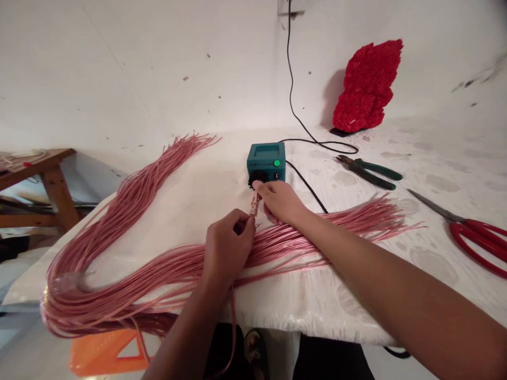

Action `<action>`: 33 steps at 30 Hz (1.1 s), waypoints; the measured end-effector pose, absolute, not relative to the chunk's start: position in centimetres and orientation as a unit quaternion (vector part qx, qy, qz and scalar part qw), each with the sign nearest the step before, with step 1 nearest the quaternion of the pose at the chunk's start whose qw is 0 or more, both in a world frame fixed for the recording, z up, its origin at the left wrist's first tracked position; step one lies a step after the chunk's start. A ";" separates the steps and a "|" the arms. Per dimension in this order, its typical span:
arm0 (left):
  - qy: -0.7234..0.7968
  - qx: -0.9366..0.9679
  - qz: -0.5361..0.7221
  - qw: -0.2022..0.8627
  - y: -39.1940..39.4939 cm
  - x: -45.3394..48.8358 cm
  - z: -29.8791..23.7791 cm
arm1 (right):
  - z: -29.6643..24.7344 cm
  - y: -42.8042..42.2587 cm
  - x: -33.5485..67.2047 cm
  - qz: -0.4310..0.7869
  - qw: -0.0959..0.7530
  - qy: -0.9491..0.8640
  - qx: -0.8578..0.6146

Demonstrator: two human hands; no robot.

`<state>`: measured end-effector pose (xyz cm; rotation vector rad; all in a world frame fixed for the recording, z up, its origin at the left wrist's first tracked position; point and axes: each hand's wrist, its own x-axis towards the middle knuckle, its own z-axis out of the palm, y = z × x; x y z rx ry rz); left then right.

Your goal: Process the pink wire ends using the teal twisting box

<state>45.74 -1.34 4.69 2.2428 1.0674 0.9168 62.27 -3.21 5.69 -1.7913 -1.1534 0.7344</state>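
Note:
My right hand [283,201] is closed in a pinch around a small pale clip-like piece [254,203], just in front of a teal box [266,153]. The box has a green button [276,163] and a cluster of black bristles [257,178] on its front. Directly below the pale piece, my left hand [229,240] has thumb and finger pressed together at its lower end. A pink wire [233,316] runs down from under that hand past the table edge. Both hands are over a thick bundle of pink wires [158,269] that curves round at the left.
Right of the box lie green-handled pliers [372,171] and red-handled scissors [463,224]. A red ruffled object [370,87] leans on the wall. A black cable [292,89] drops from a wall socket. An orange stool [95,351] stands below; a wooden bench [57,184] is at left.

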 end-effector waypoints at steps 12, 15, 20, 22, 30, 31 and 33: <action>0.383 0.834 0.342 0.204 -1.4 45.7 4.6 | 5.1 -3.0 63.0 0.024 0.469 -0.481 -0.741; 0.381 0.838 0.343 0.188 -1.5 45.7 4.4 | 5.0 -2.9 62.9 0.028 0.470 -0.480 -0.740; 0.375 0.843 0.342 0.180 -1.5 45.6 4.3 | 4.9 -2.9 62.9 0.025 0.480 -0.480 -0.734; 0.374 0.842 0.342 0.182 -1.5 45.6 4.3 | 4.9 -2.8 62.9 0.016 0.487 -0.480 -0.730; 0.376 0.834 0.339 0.220 -1.4 45.4 4.4 | 4.9 -3.0 63.1 0.002 0.518 -0.472 -0.713; 0.377 0.831 0.339 0.229 -1.5 45.3 4.5 | 4.9 -3.0 63.2 0.002 0.523 -0.469 -0.711; 0.378 0.825 0.341 0.247 -1.6 45.0 4.8 | 5.0 -3.1 63.3 0.003 0.530 -0.463 -0.710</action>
